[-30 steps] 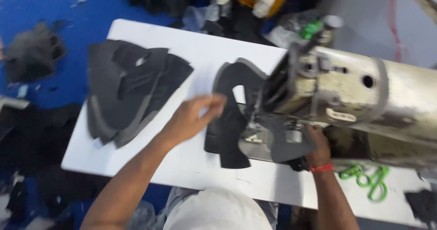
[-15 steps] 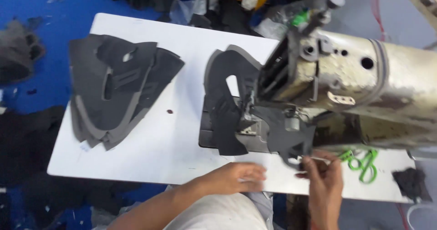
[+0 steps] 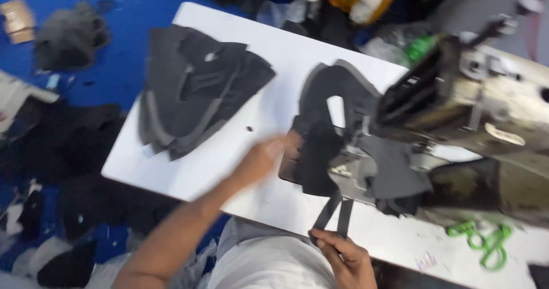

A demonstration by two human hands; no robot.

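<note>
Left hand (image 3: 264, 158) presses the black fabric panel (image 3: 320, 146), right hand (image 3: 342, 254) pinches its dark straps (image 3: 336, 214); a tug could skew it under the sewing machine (image 3: 469, 112)

It was a sewing workshop: an industrial sewing machine (image 3: 474, 112) stood on a white table (image 3: 189, 169), with cut dark fabric pieces (image 3: 194, 89) stacked left.

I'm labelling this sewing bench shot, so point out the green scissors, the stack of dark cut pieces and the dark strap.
green scissors (image 3: 483, 240), head view, on a handle loop.
stack of dark cut pieces (image 3: 194, 89), head view, middle of the top piece.
dark strap (image 3: 334, 214), head view, mid-length above the right hand (image 3: 346, 260).
</note>
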